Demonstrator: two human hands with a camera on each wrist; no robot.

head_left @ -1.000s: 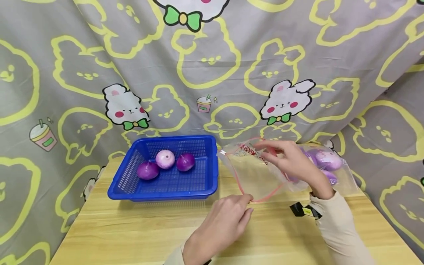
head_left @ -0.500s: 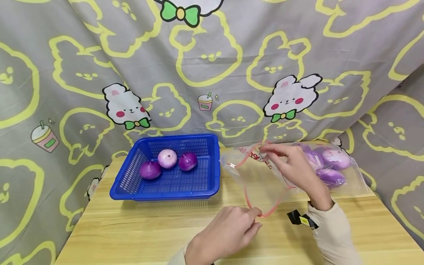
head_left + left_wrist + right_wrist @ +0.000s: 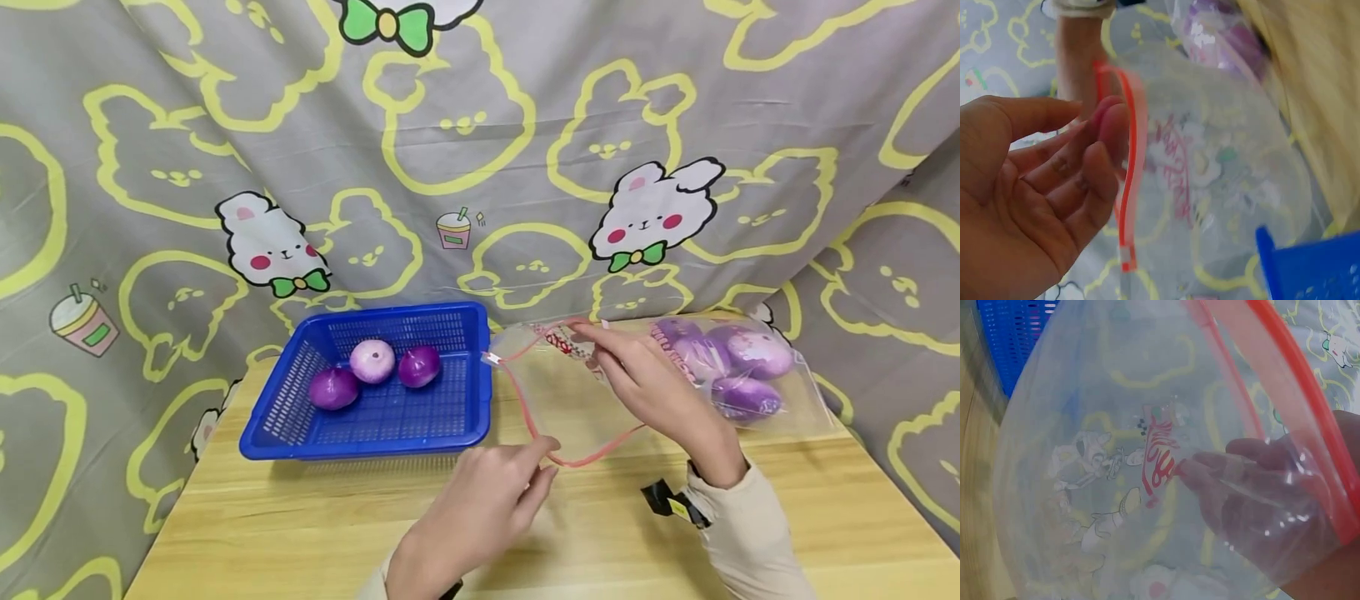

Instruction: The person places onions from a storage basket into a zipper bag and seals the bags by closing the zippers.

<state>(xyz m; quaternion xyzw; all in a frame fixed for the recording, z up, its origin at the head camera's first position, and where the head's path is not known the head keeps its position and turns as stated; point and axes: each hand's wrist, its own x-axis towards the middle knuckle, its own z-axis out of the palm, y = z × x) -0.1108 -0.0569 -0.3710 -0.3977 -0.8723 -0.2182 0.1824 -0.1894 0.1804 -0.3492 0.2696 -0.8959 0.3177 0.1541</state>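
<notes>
A clear zip bag (image 3: 570, 400) with a red seal strip lies on the wooden table (image 3: 300, 517), its mouth gaping toward the left. Several purple onions (image 3: 742, 367) sit in its far right end. My right hand (image 3: 603, 350) pinches the upper rim of the mouth; in the right wrist view its fingers (image 3: 1229, 469) show through the printed plastic (image 3: 1116, 487). My left hand (image 3: 536, 462) is by the lower rim with relaxed fingers, its fingertips (image 3: 1113, 125) touching the red strip (image 3: 1132, 175) and the thumb held apart.
A blue plastic basket (image 3: 360, 446) stands left of the bag and holds three purple onions (image 3: 372, 360). A grey cartoon-rabbit cloth (image 3: 480, 167) hangs behind the table and at the right. A black strap (image 3: 667, 500) sits on my right wrist.
My left hand has let go of its pinch on the lower rim and its fingers have straightened. The bag's mouth has shifted slightly left. My right hand keeps hold of the upper rim.
</notes>
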